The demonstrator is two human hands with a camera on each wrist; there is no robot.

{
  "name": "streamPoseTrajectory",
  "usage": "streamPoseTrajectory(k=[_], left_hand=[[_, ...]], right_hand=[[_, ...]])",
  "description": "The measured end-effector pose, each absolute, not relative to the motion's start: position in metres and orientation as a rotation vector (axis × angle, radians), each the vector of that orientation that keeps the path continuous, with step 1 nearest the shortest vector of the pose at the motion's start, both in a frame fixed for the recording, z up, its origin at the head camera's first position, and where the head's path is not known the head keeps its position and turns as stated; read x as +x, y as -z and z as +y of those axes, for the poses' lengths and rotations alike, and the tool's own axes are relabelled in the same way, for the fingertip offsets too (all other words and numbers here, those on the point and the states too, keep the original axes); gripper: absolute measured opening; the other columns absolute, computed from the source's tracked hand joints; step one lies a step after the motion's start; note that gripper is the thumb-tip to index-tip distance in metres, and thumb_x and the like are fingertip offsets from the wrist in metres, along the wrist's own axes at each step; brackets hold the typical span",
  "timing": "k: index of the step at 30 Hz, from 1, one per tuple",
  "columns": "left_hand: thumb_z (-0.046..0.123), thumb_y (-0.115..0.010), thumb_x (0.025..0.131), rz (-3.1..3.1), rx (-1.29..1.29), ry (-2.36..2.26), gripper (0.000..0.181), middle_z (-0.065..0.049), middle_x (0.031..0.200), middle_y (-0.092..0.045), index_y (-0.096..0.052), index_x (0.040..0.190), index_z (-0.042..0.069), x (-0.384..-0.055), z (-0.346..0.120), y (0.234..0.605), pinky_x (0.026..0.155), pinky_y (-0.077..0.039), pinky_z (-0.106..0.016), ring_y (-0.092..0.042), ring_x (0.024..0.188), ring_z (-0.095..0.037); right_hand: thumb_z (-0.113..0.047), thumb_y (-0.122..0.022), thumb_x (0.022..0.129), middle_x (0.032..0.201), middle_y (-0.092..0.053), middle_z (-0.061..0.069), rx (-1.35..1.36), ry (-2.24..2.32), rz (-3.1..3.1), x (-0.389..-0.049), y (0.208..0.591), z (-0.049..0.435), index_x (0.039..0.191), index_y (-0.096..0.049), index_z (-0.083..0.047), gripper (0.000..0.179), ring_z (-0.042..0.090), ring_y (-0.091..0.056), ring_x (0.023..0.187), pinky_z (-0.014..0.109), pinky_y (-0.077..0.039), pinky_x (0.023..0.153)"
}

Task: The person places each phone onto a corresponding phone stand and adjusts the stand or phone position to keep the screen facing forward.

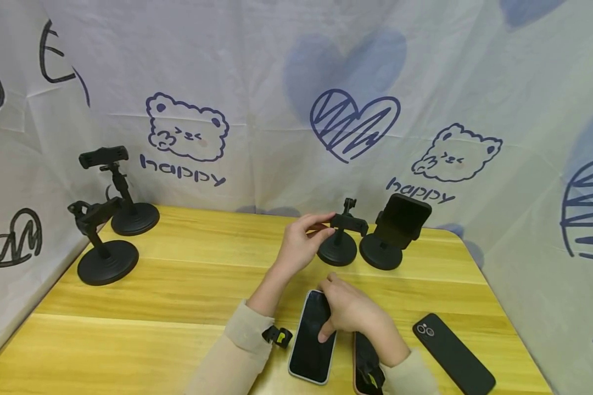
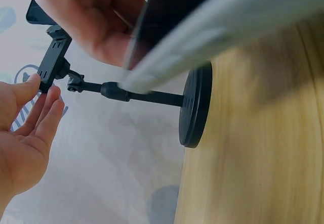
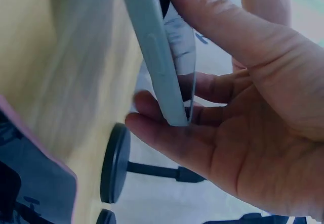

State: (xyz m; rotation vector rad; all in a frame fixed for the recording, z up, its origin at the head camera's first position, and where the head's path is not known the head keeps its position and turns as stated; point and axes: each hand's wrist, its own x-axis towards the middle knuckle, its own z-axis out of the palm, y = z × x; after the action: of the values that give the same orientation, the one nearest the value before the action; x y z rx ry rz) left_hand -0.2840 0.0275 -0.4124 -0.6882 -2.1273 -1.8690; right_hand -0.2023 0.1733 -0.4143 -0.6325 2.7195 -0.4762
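My left hand (image 1: 298, 244) pinches the end of the clamp (image 1: 353, 225) on a black phone stand, thumb on one side and fingers on the other. The stand's round base (image 1: 337, 251) rests on the table. In the left wrist view, the stand's thin pole (image 2: 157, 97) runs from base to clamp. My right hand (image 1: 356, 312) grips a phone (image 1: 307, 345) with a dark screen and a pale case. That phone is raised off the table, its pale edge (image 3: 154, 52) between thumb and fingers in the right wrist view.
A pink-edged phone (image 1: 362, 356) lies partly under my right wrist. To its right a black phone (image 1: 454, 354) lies face down. Another stand (image 1: 381, 252) holds a dark phone (image 1: 404, 219). Two more black stands (image 1: 107, 263) stand at the left, before a printed cloth (image 1: 257, 99).
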Motion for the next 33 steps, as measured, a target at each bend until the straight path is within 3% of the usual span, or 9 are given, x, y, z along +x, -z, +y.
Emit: streamPoseTrajectory(k=[7,12,20,28,33], left_hand=[[0.009,-0.073,0.098,-2.134,-0.685,1.844,0.035,-0.006,0.122,-0.069,-0.073,0.133,0.016,-0.284,0.027,0.413,0.094,-0.058,-0.029,-0.071,0.107,-0.020],[0.008,-0.073,0.098,-2.131,-0.686,1.848,0.035,-0.007,0.121,-0.070,-0.073,0.132,0.015,-0.283,0.027,0.412,0.094,-0.058,-0.029,-0.071,0.107,-0.021],[0.008,-0.072,0.098,-2.140,-0.681,1.852,0.035,-0.006,0.122,-0.069,-0.073,0.132,0.015,-0.284,0.028,0.412,0.095,-0.058,-0.029,-0.070,0.107,-0.020],[0.008,-0.072,0.098,-2.136,-0.681,1.851,0.035,-0.007,0.122,-0.069,-0.073,0.133,0.015,-0.284,0.028,0.413,0.094,-0.058,-0.028,-0.070,0.107,-0.021],[0.007,-0.073,0.098,-2.133,-0.671,1.859,0.035,-0.008,0.121,-0.069,-0.073,0.133,0.014,-0.284,0.029,0.412,0.094,-0.058,-0.028,-0.071,0.107,-0.022]], right_hand=[[-0.019,-0.102,0.065,0.108,-0.069,0.007,-0.567,0.642,2.740,-0.206,0.404,0.186,0.125,-0.060,-0.001,0.076,0.025,-0.065,0.099,0.045,-0.055,0.091],[-0.016,-0.097,0.073,0.109,-0.071,0.007,-0.615,0.717,2.776,-0.206,0.394,0.199,0.126,-0.061,-0.002,0.065,0.023,-0.067,0.099,0.045,-0.056,0.091],[-0.010,-0.081,0.091,0.121,-0.071,0.014,-0.804,0.831,2.776,-0.201,0.380,0.221,0.124,-0.060,-0.002,0.040,0.035,-0.068,0.116,0.055,-0.055,0.099],[-0.008,-0.077,0.094,0.108,-0.072,0.007,-0.753,0.941,2.911,-0.203,0.372,0.237,0.121,-0.059,-0.005,0.032,0.018,-0.067,0.090,0.040,-0.058,0.081],[-0.009,-0.073,0.098,0.106,-0.071,0.010,-0.664,1.115,2.952,-0.204,0.370,0.244,0.128,-0.056,-0.003,0.034,0.016,-0.063,0.079,0.033,-0.057,0.071]])
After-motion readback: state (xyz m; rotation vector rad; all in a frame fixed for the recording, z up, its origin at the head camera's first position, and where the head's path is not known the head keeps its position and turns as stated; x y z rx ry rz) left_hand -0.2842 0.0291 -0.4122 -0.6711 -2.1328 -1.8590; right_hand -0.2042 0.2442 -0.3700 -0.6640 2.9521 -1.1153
